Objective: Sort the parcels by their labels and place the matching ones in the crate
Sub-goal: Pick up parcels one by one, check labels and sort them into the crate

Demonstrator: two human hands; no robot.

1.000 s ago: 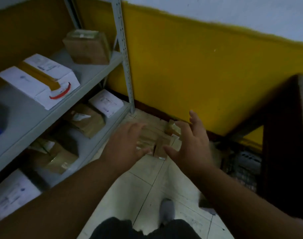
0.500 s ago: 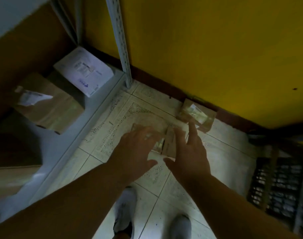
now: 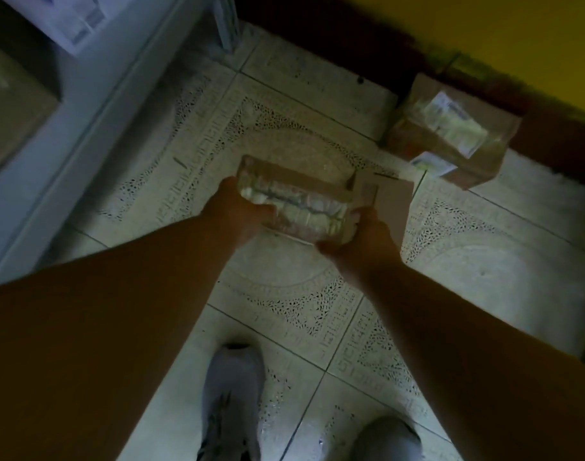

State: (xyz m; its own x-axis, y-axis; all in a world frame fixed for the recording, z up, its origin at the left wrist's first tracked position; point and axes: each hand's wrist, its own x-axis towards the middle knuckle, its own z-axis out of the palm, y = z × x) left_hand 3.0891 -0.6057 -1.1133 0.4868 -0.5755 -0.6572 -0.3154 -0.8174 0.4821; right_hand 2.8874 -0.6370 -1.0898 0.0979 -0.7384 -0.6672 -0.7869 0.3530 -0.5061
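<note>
A small brown cardboard parcel (image 3: 294, 201) with a taped pale label on its near face sits low over the tiled floor. My left hand (image 3: 241, 211) grips its left end and my right hand (image 3: 361, 234) grips its right end. Behind it a second flat brown parcel (image 3: 392, 197) lies on the floor, partly hidden by my right hand. A third brown parcel (image 3: 450, 131) with a white label rests against the base of the yellow wall. The crate is out of view.
A grey metal shelf (image 3: 68, 128) runs along the left, holding a brown box (image 3: 15, 104) and a white parcel (image 3: 68, 18). My two shoes (image 3: 231, 400) stand on the tiles at the bottom. The yellow wall (image 3: 484, 38) closes off the far side.
My view has dropped closer to the floor. Both hands, spread above the parcels before, have come down and taken hold of the near parcel at its two ends.
</note>
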